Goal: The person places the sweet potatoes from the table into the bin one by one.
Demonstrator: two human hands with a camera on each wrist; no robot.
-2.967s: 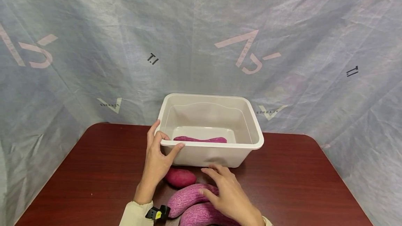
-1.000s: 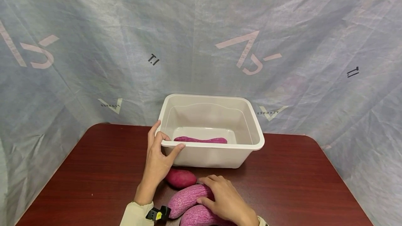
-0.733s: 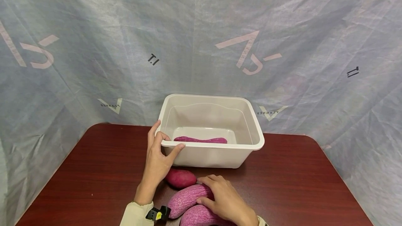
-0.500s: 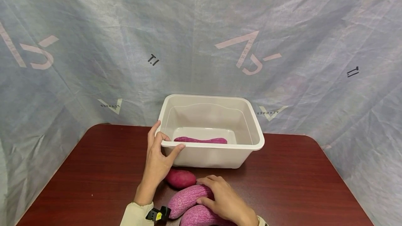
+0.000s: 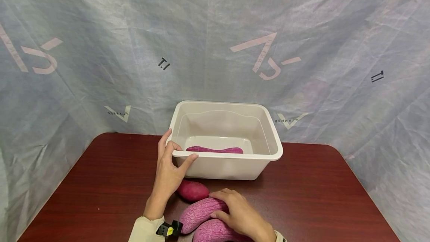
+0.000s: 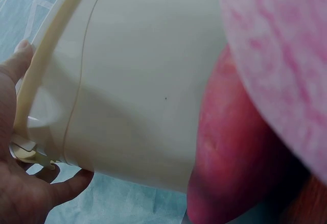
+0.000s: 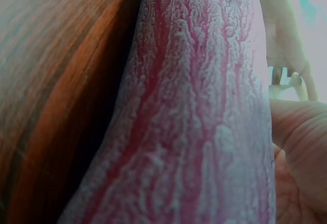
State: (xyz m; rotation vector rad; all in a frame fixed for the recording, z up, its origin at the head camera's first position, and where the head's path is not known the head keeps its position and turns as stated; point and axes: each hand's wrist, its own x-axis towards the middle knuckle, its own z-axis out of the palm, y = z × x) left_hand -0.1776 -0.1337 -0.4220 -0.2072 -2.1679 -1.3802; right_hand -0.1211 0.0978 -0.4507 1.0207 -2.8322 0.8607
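Note:
My left hand (image 5: 168,173) grips the front-left corner of a cream plastic bin (image 5: 228,168), thumb outside and a finger over the rim. Inside the bin lies a purple wrinkled gourd (image 5: 215,150), partly hidden by the front wall. In front of the bin are a smooth magenta sweet potato (image 5: 192,191), a farther purple gourd (image 5: 201,212) and a nearer purple gourd (image 5: 216,232). The right hand (image 5: 242,214) holds the right end of the farther gourd, fingers over its far side, thumb on the near side. A wrinkled gourd (image 7: 189,101) fills the right wrist view.
A dark red wooden table (image 5: 319,189) carries everything. Behind and at both sides hangs a grey-white printed sheet (image 5: 208,47), close to the bin's back. A black band (image 5: 169,229) on the left wrist sits beside the farther gourd.
Since three seconds ago my right hand has come down and left, from above the farther gourd onto its right end. The left hand keeps its grip on the bin.

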